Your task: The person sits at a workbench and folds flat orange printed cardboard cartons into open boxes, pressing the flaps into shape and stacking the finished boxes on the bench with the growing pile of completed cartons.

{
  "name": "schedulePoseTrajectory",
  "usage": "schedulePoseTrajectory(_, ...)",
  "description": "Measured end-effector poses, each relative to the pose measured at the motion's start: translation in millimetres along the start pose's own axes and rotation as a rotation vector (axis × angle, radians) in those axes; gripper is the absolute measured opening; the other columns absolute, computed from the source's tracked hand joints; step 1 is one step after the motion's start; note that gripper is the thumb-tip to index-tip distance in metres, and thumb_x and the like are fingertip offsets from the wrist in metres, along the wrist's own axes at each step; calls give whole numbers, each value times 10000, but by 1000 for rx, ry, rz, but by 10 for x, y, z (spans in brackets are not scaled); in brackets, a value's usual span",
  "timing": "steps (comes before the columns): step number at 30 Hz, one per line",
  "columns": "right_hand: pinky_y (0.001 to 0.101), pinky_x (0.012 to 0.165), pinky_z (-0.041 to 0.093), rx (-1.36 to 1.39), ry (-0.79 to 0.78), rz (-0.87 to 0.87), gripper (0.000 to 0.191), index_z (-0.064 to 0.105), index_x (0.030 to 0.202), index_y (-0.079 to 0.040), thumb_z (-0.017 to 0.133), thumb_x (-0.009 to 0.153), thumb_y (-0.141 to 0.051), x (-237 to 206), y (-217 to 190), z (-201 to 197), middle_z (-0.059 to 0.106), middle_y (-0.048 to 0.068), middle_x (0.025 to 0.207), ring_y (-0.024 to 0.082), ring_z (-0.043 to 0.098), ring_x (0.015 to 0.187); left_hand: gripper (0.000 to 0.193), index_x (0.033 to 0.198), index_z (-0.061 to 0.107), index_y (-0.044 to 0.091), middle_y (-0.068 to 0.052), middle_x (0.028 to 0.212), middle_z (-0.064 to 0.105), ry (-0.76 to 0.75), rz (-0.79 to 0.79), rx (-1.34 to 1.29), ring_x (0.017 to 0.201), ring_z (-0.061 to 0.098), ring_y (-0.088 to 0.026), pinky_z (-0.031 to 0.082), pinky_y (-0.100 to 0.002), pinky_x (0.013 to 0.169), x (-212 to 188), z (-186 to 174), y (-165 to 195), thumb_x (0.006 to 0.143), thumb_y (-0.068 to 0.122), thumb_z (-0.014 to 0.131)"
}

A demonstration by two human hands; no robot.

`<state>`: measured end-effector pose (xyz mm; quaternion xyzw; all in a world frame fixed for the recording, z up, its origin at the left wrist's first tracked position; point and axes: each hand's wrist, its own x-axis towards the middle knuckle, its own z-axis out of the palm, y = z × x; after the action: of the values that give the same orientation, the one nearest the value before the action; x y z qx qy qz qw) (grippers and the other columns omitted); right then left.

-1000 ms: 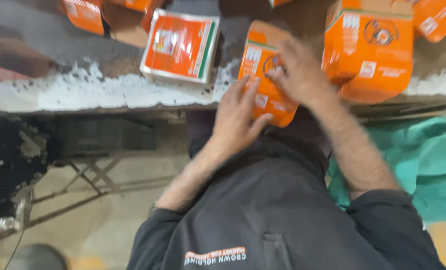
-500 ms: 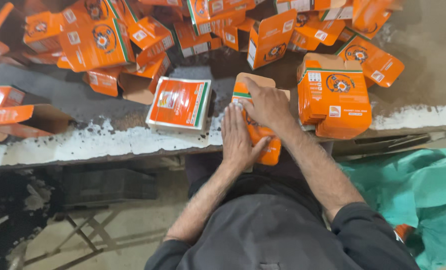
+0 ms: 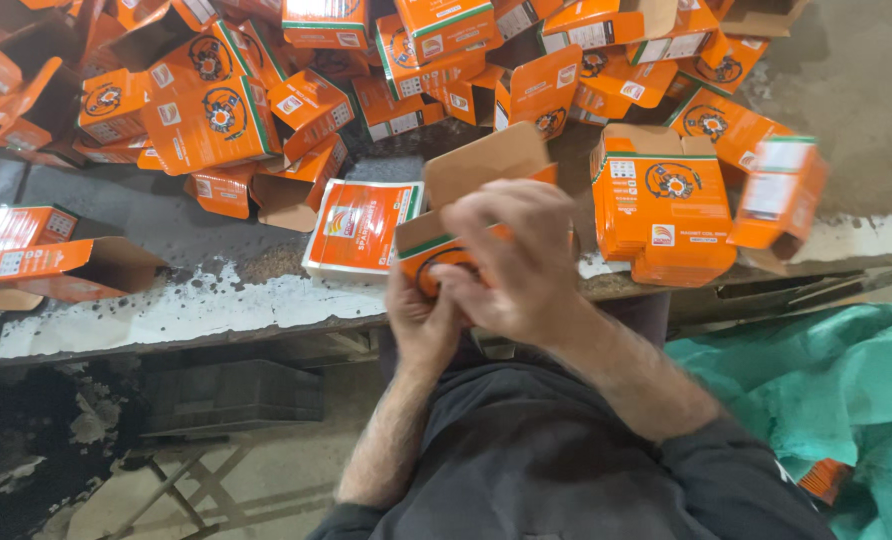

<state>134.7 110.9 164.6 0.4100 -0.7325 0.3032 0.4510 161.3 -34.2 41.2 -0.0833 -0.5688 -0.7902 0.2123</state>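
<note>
Both my hands hold one small orange cardboard box above the near edge of the worktop. Its brown top flap stands open. My left hand grips the box from below. My right hand covers its right side and front, fingers curled over it. A flat stack of orange and white printed sheets lies just left of the box on the worktop.
A heap of folded orange boxes fills the back of the grey worktop. Taller orange boxes stand at the right, an open one lies at the left. Teal cloth sits lower right.
The view has tilted up, showing more of the box heap. My hands have lifted the orange box off the worktop edge, and its brown flap now stands open.
</note>
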Motion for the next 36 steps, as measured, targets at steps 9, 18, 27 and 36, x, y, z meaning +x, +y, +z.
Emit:
schedulePoseTrajectory(9, 349, 935, 485, 539, -301, 1008, 936, 294, 1662, -48, 805, 893, -199, -1036, 292, -163, 508, 136, 1445, 200, 500, 1069, 903, 1600, 82, 49, -142, 1485, 468, -191, -315, 83, 1305, 557, -200, 581, -368, 980, -207, 112, 308, 912, 60, 668)
schedulePoseTrajectory(18, 318, 1116, 447, 729, -254, 698, 538, 528, 1444, 8, 667, 1016, -288, -1459, 482, -338, 593, 118, 1376, 159, 565, 1275, 924, 1523, 364, -2, -191, 1434, 522, -394, 167, 462, 1340, 545, -279, 456, -403, 1129, -293, 125, 200, 786, 136, 904)
schedulePoseTrajectory(27, 260, 732, 485, 634, -209, 596, 187, 643, 942, -113, 693, 1025, -272, -1646, 490, -280, 698, 12, 935, 103, 652, 820, 536, 1126, 573, 80, -59, 1041, 633, -502, 41, 500, 945, 652, -188, 552, -316, 830, -101, -44, 97, 776, 175, 968)
schedulePoseTrajectory(36, 413, 1152, 475, 1092, -179, 509, 392, 528, 1050, -64, 853, 865, -180, -1099, 318, -466, 667, 132, 1203, 282, 600, 1316, 1118, 1619, 100, 104, -128, 1317, 590, -378, -152, -23, 1168, 681, -205, 614, -361, 1002, -62, -83, 165, 812, 15, 868)
